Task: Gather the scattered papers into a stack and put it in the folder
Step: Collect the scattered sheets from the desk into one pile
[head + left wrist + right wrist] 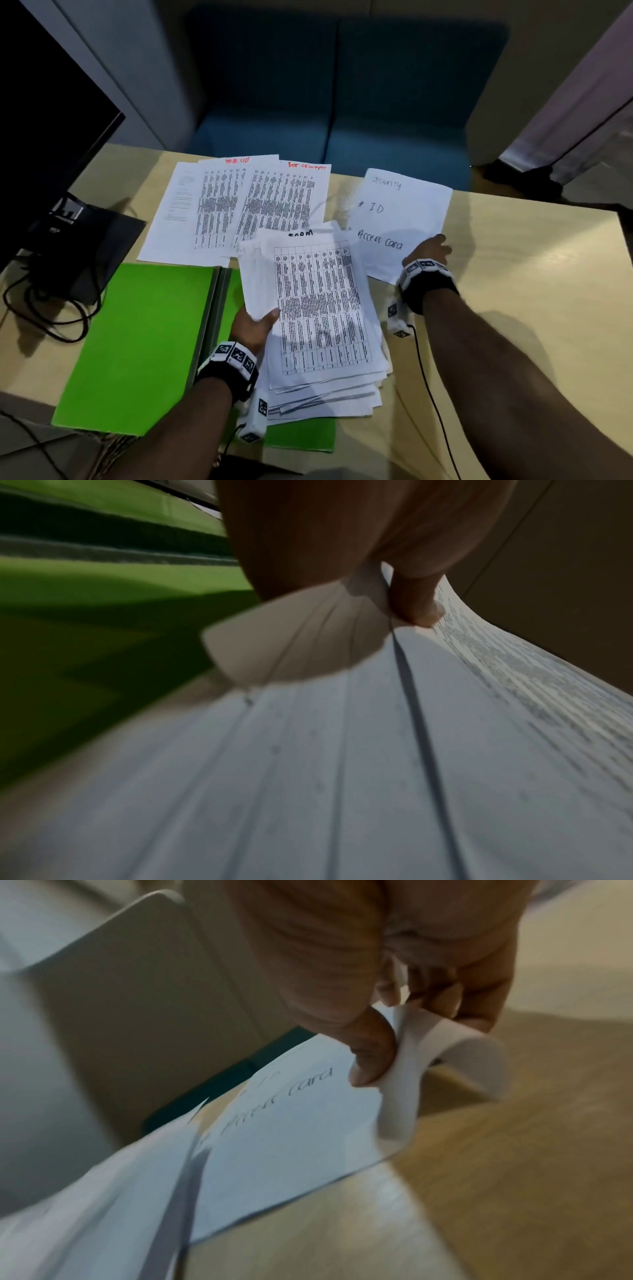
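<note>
a pale wooden desk carries an open green folder, scattered papers, and a monitor base with cables.

Office nook, wooden desk, monitor with cables, printed tables, green folder, blue sofa

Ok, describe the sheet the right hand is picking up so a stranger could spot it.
On the wooden table, right of the green folder and paper stack, lies the handwritten sheet. The right hand pinches its near corner. Unlike the printed tables nearby, it bears only large handwriting.
</note>
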Demonstrator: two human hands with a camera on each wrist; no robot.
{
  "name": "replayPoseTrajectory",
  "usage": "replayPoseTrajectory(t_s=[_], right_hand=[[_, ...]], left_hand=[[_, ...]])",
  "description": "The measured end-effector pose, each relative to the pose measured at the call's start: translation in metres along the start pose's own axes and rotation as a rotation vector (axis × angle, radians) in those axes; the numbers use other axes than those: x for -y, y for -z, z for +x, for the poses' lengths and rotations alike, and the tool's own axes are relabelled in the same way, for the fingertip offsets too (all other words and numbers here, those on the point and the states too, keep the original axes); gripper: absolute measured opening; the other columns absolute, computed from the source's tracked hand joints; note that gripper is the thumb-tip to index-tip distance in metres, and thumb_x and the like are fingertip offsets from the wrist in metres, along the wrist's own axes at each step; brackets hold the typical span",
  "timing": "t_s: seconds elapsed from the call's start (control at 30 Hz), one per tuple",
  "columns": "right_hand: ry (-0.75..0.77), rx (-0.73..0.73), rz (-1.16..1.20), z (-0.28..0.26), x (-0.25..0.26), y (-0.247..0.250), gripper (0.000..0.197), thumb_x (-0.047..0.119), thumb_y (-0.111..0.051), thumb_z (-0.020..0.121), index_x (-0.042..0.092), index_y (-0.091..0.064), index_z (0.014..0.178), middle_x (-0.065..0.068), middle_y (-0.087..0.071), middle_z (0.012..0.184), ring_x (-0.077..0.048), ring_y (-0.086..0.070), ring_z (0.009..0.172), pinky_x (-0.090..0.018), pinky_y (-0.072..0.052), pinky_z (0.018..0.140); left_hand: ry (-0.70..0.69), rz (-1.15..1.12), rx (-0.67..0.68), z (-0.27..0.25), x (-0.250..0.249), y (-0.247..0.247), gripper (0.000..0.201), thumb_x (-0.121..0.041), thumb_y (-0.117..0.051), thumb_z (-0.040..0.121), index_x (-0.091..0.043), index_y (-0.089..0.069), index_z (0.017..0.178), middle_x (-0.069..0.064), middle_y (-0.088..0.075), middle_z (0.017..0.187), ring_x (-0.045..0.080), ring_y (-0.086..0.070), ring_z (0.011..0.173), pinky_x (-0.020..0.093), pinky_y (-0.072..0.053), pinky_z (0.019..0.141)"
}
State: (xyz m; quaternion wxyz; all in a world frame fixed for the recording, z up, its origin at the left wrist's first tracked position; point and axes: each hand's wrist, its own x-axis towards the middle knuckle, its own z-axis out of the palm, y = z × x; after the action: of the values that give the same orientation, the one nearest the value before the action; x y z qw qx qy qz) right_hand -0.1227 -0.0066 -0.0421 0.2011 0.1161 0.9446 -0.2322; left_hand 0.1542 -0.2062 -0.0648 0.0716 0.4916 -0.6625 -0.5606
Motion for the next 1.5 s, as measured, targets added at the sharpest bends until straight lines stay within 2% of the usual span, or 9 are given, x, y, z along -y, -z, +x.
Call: replayPoseTrajectory(t_s=[0.13, 0.23, 0.37, 0.67, 0.93, 1.07, 1.23, 1.37, 1.5], right_hand=[[0.048, 0.055, 0.17, 0.007, -0.033, 0.028, 0.061, 0.013, -0.063, 0.085, 0.0, -0.034, 0.136, -0.023, -0.053, 0.131, -0.037, -0.057, 0.113, -0.038, -0.048, 0.087], [0.061, -0.004, 0.397, 0.002, -0.055, 0.042, 0.044, 0.014, -0.061, 0.086, 0.0, -0.05, 0.127, -0.021, -0.06, 0.122, -0.037, -0.06, 0.105, -0.032, -0.042, 0.075], [0.092, -0.081, 0.516, -0.01, -0.09, 0.05, 0.037, 0.014, -0.061, 0.085, 0.0, -0.058, 0.118, -0.021, -0.064, 0.115, -0.036, -0.062, 0.103, -0.034, -0.046, 0.08], [0.318, 0.259, 0.351, -0.058, -0.106, 0.027, 0.041, 0.023, -0.067, 0.081, 0.015, -0.051, 0.119, -0.011, -0.065, 0.108, -0.03, -0.063, 0.098, -0.047, -0.052, 0.086], [0.435, 0.35, 0.047, -0.093, -0.106, -0.007, 0.062, 0.022, -0.069, 0.079, 0.015, -0.043, 0.136, -0.007, -0.057, 0.127, -0.027, -0.055, 0.116, -0.027, -0.041, 0.088], [0.415, 0.224, 0.178, -0.081, -0.116, -0.003, 0.071, 0.04, -0.077, 0.06, 0.01, -0.057, 0.122, -0.004, -0.063, 0.114, -0.02, -0.061, 0.107, -0.033, -0.051, 0.091], [0.258, 0.281, 0.447, -0.073, -0.118, 0.021, 0.077, 0.048, -0.071, 0.076, 0.018, -0.034, 0.136, -0.001, -0.054, 0.118, -0.022, -0.057, 0.104, -0.039, -0.048, 0.09], [0.214, 0.159, 0.328, -0.079, -0.12, 0.02, 0.025, 0.016, -0.06, 0.086, 0.008, -0.057, 0.11, -0.009, -0.062, 0.094, -0.026, -0.058, 0.086, -0.027, -0.04, 0.071], [0.09, 0.191, 0.658, -0.092, -0.126, 0.015, 0.042, -0.008, -0.05, 0.075, 0.012, -0.06, 0.11, -0.011, -0.069, 0.098, -0.024, -0.065, 0.081, -0.024, -0.054, 0.067]], left_hand=[[0.007, 0.02, -0.002, 0.002, 0.0, 0.001, 0.045, -0.006, -0.071, 0.081, 0.003, -0.057, 0.122, 0.021, -0.064, 0.118, 0.032, -0.059, 0.112, 0.031, -0.042, 0.089], [0.004, 0.02, 0.004, 0.002, -0.001, -0.001, 0.045, -0.007, -0.071, 0.081, 0.003, -0.057, 0.123, 0.021, -0.063, 0.119, 0.032, -0.059, 0.111, 0.031, -0.042, 0.089], [0.003, 0.027, -0.005, 0.001, -0.001, -0.001, 0.044, -0.008, -0.071, 0.081, 0.003, -0.058, 0.122, 0.021, -0.064, 0.118, 0.033, -0.059, 0.112, 0.03, -0.041, 0.088], [-0.012, 0.01, 0.033, -0.005, -0.014, -0.021, 0.039, -0.007, -0.069, 0.082, 0.005, -0.06, 0.118, 0.021, -0.065, 0.116, 0.033, -0.061, 0.11, 0.03, -0.042, 0.088], [-0.069, -0.179, 0.134, -0.025, -0.042, -0.05, 0.055, 0.0, -0.073, 0.077, 0.0, -0.05, 0.128, 0.009, -0.058, 0.124, 0.02, -0.055, 0.116, 0.032, -0.041, 0.099], [-0.086, -0.062, 0.086, -0.023, -0.045, -0.055, 0.05, 0.001, -0.075, 0.075, 0.005, -0.054, 0.121, 0.018, -0.063, 0.117, 0.027, -0.062, 0.104, 0.032, -0.048, 0.087], [-0.068, -0.236, 0.136, -0.026, -0.065, -0.075, 0.036, 0.001, -0.066, 0.083, 0.001, -0.059, 0.118, 0.004, -0.062, 0.108, 0.015, -0.059, 0.099, 0.014, -0.049, 0.071], [-0.04, -0.247, 0.17, -0.031, -0.066, -0.095, 0.033, -0.01, -0.068, 0.084, -0.003, -0.062, 0.116, 0.0, -0.065, 0.106, 0.017, -0.063, 0.095, 0.008, -0.047, 0.06], [-0.089, -0.068, 0.335, -0.028, -0.044, -0.1, 0.053, -0.005, -0.078, 0.073, -0.006, -0.056, 0.121, 0.005, -0.065, 0.119, 0.021, -0.061, 0.113, 0.029, -0.052, 0.091]])
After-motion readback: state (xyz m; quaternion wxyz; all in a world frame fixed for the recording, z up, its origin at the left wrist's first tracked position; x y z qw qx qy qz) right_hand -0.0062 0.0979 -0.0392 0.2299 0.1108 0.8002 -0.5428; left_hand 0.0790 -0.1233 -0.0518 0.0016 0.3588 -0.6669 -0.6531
